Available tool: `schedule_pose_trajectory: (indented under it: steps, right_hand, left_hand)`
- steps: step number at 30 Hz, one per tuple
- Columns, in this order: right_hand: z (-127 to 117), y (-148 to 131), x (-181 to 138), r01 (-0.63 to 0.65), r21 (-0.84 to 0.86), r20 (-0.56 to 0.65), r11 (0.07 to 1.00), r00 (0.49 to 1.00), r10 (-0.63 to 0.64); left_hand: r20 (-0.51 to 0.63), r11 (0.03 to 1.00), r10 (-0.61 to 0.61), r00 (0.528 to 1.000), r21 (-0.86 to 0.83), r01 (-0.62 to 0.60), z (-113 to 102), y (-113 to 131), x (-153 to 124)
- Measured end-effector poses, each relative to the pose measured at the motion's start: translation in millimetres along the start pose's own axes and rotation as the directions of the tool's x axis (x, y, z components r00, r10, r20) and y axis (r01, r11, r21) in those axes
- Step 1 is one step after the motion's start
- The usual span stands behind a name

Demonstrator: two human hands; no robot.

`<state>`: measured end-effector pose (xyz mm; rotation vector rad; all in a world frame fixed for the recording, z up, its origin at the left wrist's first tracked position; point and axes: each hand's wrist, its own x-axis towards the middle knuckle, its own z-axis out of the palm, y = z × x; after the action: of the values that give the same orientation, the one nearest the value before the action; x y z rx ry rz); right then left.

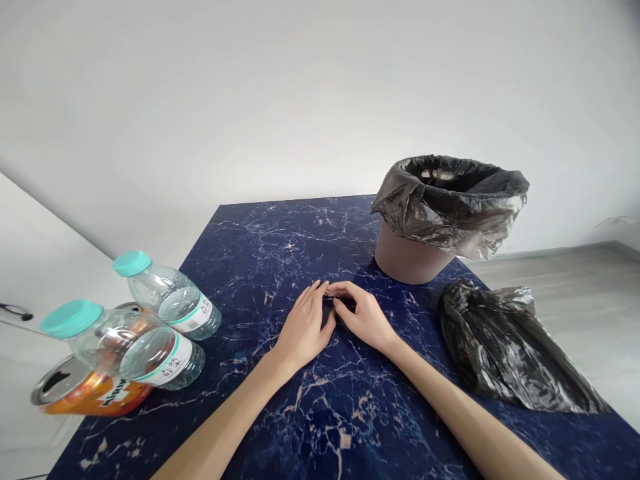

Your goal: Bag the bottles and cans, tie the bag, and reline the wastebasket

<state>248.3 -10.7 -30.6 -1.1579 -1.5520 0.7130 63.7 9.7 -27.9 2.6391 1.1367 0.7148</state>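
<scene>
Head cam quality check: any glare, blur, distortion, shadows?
Head view, glare: bright glints on the loose black plastic bag and the bin liner; head view, distortion: wide-angle stretch, plastic bottles and orange Mirinda can leaning outward; head view, shadow: soft, left of the bin; head view, focus: left hand and right hand fairly sharp, floor softer.

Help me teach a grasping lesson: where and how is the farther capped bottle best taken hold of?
Probably around the labelled lower body of the farther bottle, coming from the middle of the table with the left hand. That side looks open, while the nearer bottle crowds its near side; its round body seems upright.
</scene>
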Motion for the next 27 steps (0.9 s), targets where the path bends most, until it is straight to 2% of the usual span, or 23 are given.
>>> schedule_pose_trajectory:
  steps: [27]
  right_hand:
    - [-0.9,-1.6,0.2,-0.007,-0.008,0.005,1.0,1.0,0.007]
  left_hand:
    - [0.013,1.0,-0.006,1.0,0.008,0.006,1.0,0.8,0.4]
